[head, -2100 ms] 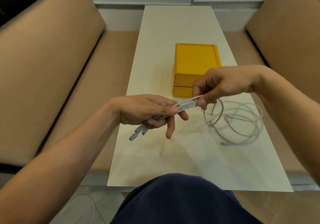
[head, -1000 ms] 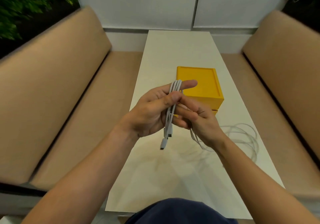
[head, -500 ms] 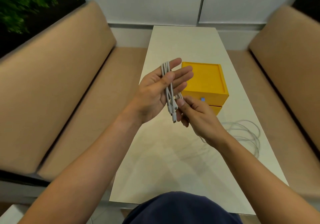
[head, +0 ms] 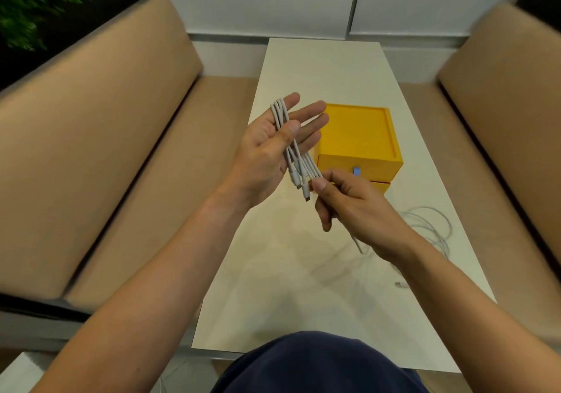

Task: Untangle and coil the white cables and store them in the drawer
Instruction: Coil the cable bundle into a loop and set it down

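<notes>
- While it lies lengthwise across the upturned palm of the left hand (head: 264,156), the white cable bundle (head: 283,125) is folded into several parallel strands. The thumb pins it there, and the fingers stretch out nearly straight.
- The right hand (head: 355,207), just below and to the right of the left one, pinches the bundle's lower strands between thumb and forefinger, with its other fingers curled.
- The connector ends (head: 299,181) dangle between the two hands.
- A loose white cable (head: 431,228) lies in slack loops on the desk (head: 318,68), beyond the right wrist. One strand shows under the heel of that hand.
- The yellow drawer box (head: 361,131) sits on the desk just behind both hands with its drawers closed. A blue tab (head: 357,170) shows above the right knuckles.
- Tan cushioned seats (head: 106,150) flank the desk outside both arms.
</notes>
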Action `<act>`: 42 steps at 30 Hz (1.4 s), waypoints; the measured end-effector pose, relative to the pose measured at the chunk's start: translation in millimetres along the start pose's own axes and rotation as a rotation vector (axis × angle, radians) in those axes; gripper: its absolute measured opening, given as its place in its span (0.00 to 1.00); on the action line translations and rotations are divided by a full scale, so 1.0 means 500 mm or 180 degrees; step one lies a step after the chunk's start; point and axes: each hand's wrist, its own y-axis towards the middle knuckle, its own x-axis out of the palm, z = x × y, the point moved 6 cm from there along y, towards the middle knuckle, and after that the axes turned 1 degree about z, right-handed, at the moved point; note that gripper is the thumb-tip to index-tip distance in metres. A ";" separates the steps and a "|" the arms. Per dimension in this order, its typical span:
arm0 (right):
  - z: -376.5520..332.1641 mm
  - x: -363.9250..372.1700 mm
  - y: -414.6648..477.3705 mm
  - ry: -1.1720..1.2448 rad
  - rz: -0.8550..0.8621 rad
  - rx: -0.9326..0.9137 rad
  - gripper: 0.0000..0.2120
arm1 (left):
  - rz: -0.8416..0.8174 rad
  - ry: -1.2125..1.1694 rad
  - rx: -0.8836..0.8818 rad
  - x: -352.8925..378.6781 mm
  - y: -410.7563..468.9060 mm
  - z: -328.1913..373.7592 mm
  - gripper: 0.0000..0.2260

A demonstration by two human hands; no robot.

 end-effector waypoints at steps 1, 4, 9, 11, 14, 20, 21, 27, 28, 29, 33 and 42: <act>-0.001 0.001 -0.004 0.0037 -0.0046 0.0062 0.11 | 0.0054 0.0038 0.0027 -0.006 0.002 -0.001 0.18; -0.002 -0.005 -0.014 0.0023 -0.0060 0.0219 0.11 | 0.0094 0.0244 0.0058 -0.015 0.005 -0.005 0.19; -0.015 -0.004 -0.029 -0.0044 -0.0141 0.0351 0.12 | 0.0121 0.0534 0.0081 -0.022 0.007 -0.013 0.22; -0.014 -0.007 -0.031 0.0101 -0.0029 0.0447 0.14 | 0.0142 0.0628 0.0112 -0.021 0.010 -0.012 0.22; -0.007 -0.008 -0.037 0.0265 -0.0023 0.0632 0.17 | 0.0123 0.1085 0.0152 -0.018 0.007 -0.017 0.23; -0.017 -0.017 -0.067 -0.0452 -0.0430 0.0605 0.10 | -0.0359 0.2883 0.0338 -0.027 -0.004 -0.044 0.24; -0.023 -0.023 -0.070 -0.0551 -0.0461 0.0582 0.11 | -0.0479 0.3078 0.0289 -0.026 -0.007 -0.049 0.24; -0.082 -0.083 -0.064 -0.0830 -0.0267 0.0263 0.10 | -0.1061 0.3612 -0.0039 0.011 -0.023 -0.048 0.24; -0.095 -0.088 -0.063 -0.1221 -0.0306 0.0110 0.10 | -0.1135 0.3631 -0.0072 0.017 -0.024 -0.046 0.24; -0.106 -0.093 -0.062 -0.1634 -0.0315 0.0005 0.10 | -0.1198 0.3633 -0.0095 0.022 -0.024 -0.045 0.24; -0.155 -0.114 -0.055 -0.3167 0.0133 -0.0497 0.11 | -0.1458 0.3501 -0.0268 0.038 -0.027 -0.050 0.22; -0.177 -0.126 -0.020 -0.4111 -0.0268 -0.0547 0.23 | -0.1695 0.2329 -0.0760 0.051 -0.049 -0.062 0.17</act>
